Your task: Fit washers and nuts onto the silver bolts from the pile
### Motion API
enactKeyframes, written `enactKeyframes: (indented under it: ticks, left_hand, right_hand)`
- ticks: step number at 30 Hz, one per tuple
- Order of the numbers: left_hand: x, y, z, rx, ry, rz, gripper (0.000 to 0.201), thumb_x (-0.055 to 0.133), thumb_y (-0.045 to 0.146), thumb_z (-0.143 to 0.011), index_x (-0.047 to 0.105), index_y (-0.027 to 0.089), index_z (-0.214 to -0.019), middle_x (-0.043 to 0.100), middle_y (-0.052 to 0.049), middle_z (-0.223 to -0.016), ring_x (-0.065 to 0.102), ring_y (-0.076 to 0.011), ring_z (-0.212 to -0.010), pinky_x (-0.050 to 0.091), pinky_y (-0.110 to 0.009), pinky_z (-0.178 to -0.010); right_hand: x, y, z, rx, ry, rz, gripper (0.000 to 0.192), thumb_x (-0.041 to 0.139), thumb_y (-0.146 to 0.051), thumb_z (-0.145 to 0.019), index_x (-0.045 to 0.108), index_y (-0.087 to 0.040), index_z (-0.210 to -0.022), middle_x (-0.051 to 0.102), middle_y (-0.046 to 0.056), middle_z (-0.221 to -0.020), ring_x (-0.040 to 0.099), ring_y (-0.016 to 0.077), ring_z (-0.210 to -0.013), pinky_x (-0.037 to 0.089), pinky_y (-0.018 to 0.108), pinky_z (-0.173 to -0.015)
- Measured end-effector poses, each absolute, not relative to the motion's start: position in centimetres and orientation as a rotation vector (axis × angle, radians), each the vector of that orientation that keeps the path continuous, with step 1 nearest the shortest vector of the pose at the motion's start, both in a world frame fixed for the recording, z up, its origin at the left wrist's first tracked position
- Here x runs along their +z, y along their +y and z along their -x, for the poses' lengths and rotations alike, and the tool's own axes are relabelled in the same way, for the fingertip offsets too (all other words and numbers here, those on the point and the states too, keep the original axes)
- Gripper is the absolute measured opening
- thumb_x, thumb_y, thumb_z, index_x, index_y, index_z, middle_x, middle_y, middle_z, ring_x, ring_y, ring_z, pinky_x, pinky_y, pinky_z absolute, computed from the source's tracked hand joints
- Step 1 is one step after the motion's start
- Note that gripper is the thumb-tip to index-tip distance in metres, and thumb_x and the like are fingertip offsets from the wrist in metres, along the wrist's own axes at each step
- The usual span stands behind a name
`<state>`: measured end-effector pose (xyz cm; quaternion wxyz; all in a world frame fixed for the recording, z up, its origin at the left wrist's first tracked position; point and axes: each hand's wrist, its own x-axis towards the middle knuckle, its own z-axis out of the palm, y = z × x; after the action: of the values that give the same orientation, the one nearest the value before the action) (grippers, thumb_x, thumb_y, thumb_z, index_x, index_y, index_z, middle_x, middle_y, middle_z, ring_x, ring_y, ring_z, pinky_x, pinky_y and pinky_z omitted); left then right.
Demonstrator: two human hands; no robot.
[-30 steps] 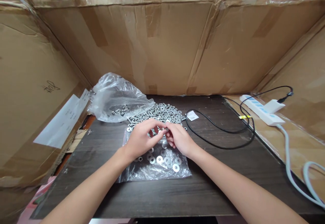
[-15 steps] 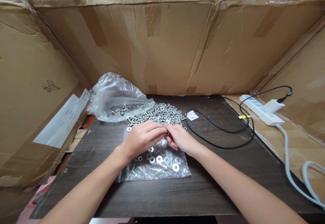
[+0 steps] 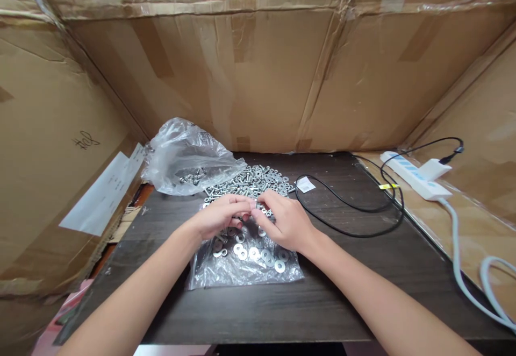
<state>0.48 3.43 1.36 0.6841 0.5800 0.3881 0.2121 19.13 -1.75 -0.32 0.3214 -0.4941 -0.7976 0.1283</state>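
My left hand (image 3: pixel 223 216) and my right hand (image 3: pixel 287 220) meet at the fingertips above a clear plastic bag (image 3: pixel 245 278). Between my right thumb and index finger a small metal fastener (image 3: pixel 258 205) shows in part; its exact kind is too small to tell. My left fingers are pinched against the same spot, and what they grip is hidden. Flat round washers (image 3: pixel 253 253) lie on the bag below my hands, several of them loose. Just beyond my fingers spreads a pile of bolts, nuts and washers (image 3: pixel 258 178).
A crumpled clear bag (image 3: pixel 181 157) with bolts inside lies at the back left. On the right are a looped black cable (image 3: pixel 350 233), a small white label (image 3: pixel 305 184) and a white power strip (image 3: pixel 415 176). Cardboard walls (image 3: pixel 266 87) enclose the dark table (image 3: pixel 355 280).
My hands have turned at the wrists: the right thumb and index finger now show in a pinch on the small fastener. The left fingers, earlier laid over the right, have drawn slightly left.
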Motion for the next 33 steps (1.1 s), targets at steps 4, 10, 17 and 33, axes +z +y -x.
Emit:
enactKeyframes:
  ticks: [4, 10, 17, 33]
  left_hand:
    - [1.5, 3.3, -0.1, 0.352, 0.765, -1.122, 0.027, 0.077, 0.039, -0.075, 0.064, 0.015, -0.070, 0.046, 0.004, -0.062, 0.041, -0.0079, -0.058, 0.035, -0.019, -0.051]
    - [1.6, 2.9, -0.5, 0.377, 0.751, -1.203, 0.027, 0.075, 0.039, -0.075, 0.065, 0.015, -0.072, 0.049, 0.003, -0.064, 0.041, -0.0079, -0.059, 0.035, -0.019, -0.052]
    - [1.1, 2.4, -1.4, 0.703, 0.901, -1.790, 0.021, 0.064, 0.036, -0.087, 0.070, 0.018, -0.097, 0.068, -0.004, -0.087, 0.058, -0.0126, -0.073, 0.046, -0.022, -0.061]
    - [-0.5, 2.8, -0.7, 1.142, 0.605, -2.992, 0.011, 0.056, 0.019, -0.097, 0.065, 0.017, -0.102, 0.072, -0.003, -0.093, 0.068, -0.0147, -0.082, 0.053, -0.024, -0.068]
  right_hand:
    - [-0.3, -1.7, -19.3, 0.171, -2.122, 1.147, 0.026, 0.045, -0.039, -0.094, 0.058, -0.018, -0.088, 0.063, 0.005, -0.079, 0.054, 0.0160, -0.068, 0.035, 0.028, -0.060]
    - [-0.3, -2.0, -19.0, 0.176, -2.058, 1.155, 0.032, 0.043, -0.036, -0.094, 0.048, -0.019, -0.067, 0.051, 0.001, -0.062, 0.044, 0.0133, -0.058, 0.028, 0.028, -0.056]
    - [-1.4, -1.7, -18.1, 0.789, -1.592, 1.280, 0.043, 0.037, -0.040, -0.097, 0.039, -0.020, -0.059, 0.041, -0.002, -0.055, 0.037, 0.0115, -0.053, 0.026, 0.027, -0.054]
    - [-0.2, -1.3, -17.7, 1.724, -0.967, 1.330, 0.035, 0.041, -0.037, -0.088, 0.032, -0.023, -0.057, 0.025, -0.010, -0.039, 0.022, 0.0059, -0.032, 0.017, 0.018, -0.031]
